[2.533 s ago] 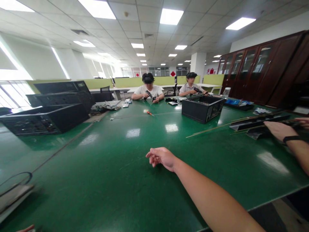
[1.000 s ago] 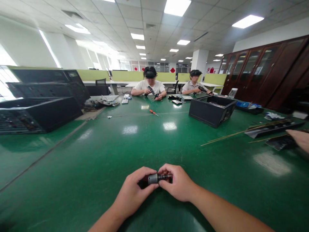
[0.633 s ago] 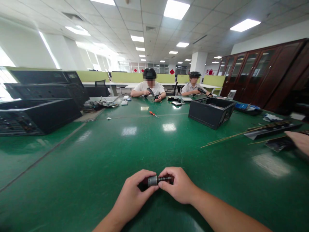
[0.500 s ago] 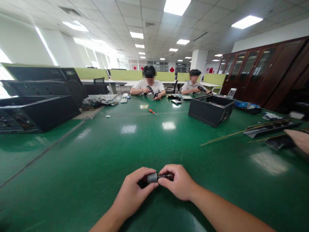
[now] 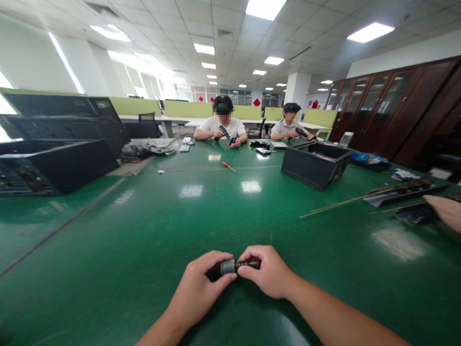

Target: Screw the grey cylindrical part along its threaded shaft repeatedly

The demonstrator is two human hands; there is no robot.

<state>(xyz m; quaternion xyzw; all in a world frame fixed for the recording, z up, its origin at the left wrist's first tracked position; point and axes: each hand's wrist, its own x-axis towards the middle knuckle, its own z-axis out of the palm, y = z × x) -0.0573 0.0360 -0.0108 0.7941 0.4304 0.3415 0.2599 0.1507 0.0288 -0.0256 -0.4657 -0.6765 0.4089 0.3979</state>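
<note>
Low in the middle of the view, my two hands meet over the green table (image 5: 151, 230). My left hand (image 5: 200, 288) is closed round the dark body and grey collar of a small tool (image 5: 228, 265). My right hand (image 5: 268, 271) pinches the thin dark shaft that sticks out of the collar to the right. Most of the tool's body is hidden inside my left fingers.
Black computer cases (image 5: 54, 144) are stacked at the left, and an open black case (image 5: 315, 166) stands at the right. A red screwdriver (image 5: 227, 166) lies mid-table. Two people sit at the far end. Another person's hand (image 5: 444, 211) rests by dark panels and thin rods (image 5: 342, 204).
At first only my right hand was over the table, loosely closed. Since then my left hand has come in and both hold the small tool, almost still for the last second.
</note>
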